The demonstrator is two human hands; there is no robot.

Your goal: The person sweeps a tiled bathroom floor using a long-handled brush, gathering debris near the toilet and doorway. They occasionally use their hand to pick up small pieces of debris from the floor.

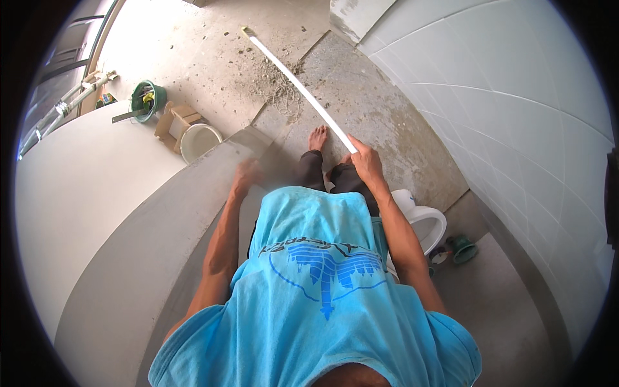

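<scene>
My right hand [367, 165] is closed around the lower end of a long white pole [296, 82]. The pole slants away up and to the left, and its far end has a small yellowish tip [247, 31] whose kind I cannot make out. Around the pole's middle, a patch of loose grey debris [278, 91] is scattered on the concrete floor. My left hand [247, 174] hangs beside the grey ledge, smeared by motion, so its fingers do not show clearly. Nothing can be made out in it.
On the left stand a green bucket [157, 106], a cardboard box [166, 129] and a white bucket [198, 143], beyond the low grey wall [138, 242]. A white round-rimmed container [440, 222] and a green object [462, 249] are by my right arm. A tiled wall [496, 116] rises at right.
</scene>
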